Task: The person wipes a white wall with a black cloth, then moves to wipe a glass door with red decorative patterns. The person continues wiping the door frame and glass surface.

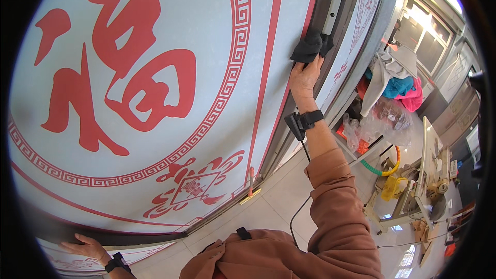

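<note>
My right hand (308,79) grips a black cloth (308,48), pressed on the dark metal frame (285,124) along the right edge of a large door or window panel. The pale frosted panel (186,19) bears a big red written character inside a ring of red key-pattern border. My left hand (87,247) is at the lower left with fingers spread and holds nothing. It is beside the dark lower edge (128,236) of the panel; whether it touches cannot be told. A black strap with a small device (304,122) circles my right wrist.
A squeegee (251,188) with an orange handle leans low at the panel's corner above the tiled floor (267,201). To the right are piled clothes (395,75), plastic bags (387,118), a coloured hoop (395,166) and a sewing machine (438,180) on its table. A cable (296,217) hangs by my body.
</note>
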A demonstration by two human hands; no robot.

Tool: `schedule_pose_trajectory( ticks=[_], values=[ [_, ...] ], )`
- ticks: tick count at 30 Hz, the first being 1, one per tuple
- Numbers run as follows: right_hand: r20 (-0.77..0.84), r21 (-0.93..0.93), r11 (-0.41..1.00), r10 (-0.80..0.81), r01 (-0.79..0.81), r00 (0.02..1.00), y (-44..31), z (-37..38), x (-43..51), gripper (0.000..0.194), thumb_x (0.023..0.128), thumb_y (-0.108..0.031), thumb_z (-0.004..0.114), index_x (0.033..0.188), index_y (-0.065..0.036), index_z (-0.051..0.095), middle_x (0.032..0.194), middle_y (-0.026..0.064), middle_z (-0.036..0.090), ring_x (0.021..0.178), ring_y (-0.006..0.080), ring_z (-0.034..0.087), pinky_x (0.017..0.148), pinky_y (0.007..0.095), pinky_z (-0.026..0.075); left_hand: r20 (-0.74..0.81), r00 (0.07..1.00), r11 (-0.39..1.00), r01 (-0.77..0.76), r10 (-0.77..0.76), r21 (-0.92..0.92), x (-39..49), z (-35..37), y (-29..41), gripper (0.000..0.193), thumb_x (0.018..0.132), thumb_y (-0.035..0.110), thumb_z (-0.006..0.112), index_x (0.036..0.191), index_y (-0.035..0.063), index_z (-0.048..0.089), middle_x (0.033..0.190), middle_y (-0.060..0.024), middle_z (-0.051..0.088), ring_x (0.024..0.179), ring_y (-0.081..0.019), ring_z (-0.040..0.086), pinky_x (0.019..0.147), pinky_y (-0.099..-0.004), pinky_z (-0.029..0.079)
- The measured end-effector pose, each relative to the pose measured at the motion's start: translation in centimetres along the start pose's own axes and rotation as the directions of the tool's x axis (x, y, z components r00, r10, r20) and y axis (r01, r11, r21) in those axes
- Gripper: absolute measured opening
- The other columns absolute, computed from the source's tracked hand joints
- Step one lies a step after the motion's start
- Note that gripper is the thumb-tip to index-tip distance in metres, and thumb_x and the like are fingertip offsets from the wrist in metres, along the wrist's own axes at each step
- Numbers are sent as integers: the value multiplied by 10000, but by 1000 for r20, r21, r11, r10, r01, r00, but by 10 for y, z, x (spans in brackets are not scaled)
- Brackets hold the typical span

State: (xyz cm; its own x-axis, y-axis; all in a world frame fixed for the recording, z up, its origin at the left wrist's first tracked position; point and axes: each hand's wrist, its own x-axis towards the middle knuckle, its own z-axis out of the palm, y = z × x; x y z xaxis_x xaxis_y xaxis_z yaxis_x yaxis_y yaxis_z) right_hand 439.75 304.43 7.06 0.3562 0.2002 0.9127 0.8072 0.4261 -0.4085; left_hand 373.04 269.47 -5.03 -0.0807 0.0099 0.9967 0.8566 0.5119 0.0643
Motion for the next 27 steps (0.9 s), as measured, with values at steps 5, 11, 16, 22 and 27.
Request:
schedule_pose_trajectory(
  ticks=[5,11,16,22,27],
  values=[
    [64,34,999,-44,42,997,-2,-10,-16,476,819,33,535,1285,35,439,1244,286,435,1152,488,430,974,484,394,16,1000,1000,5,-4,-29,2,-2,2,610,970,264,545,1427,-62,307,1480,-293,279,1338,-464,325,1068,-524,340],
    [63,79,997,-29,24,998,-3,-5,-77,491,807,64,499,1294,17,451,1305,266,410,1184,470,428,994,442,391,40,999,999,1,1,-42,4,-5,8,608,974,283,529,1427,-54,303,1492,-307,228,1362,-476,264,1063,-544,331],
    [104,99,984,136,-146,985,6,-5,-149,512,810,88,475,1315,7,455,1308,249,415,1221,450,424,1019,375,375,33,999,999,-33,34,-40,5,-4,9,628,970,310,534,1426,-52,301,1486,-313,228,1353,-477,281,1063,-543,322],
    [53,420,777,494,-469,868,37,14,-192,412,869,64,485,1278,15,470,1245,204,458,1138,392,490,978,332,395,24,998,997,-63,64,-40,6,-4,7,633,970,327,536,1416,-66,319,1495,-316,203,1348,-482,293,1027,-508,391],
    [4,520,692,583,-500,812,49,16,-148,265,912,11,498,1174,43,481,1156,179,515,1074,328,520,942,339,414,33,997,992,-66,70,-111,6,-4,11,640,960,236,547,1455,-38,246,1498,-317,187,1371,-475,230,1069,-584,263]
  ],
)
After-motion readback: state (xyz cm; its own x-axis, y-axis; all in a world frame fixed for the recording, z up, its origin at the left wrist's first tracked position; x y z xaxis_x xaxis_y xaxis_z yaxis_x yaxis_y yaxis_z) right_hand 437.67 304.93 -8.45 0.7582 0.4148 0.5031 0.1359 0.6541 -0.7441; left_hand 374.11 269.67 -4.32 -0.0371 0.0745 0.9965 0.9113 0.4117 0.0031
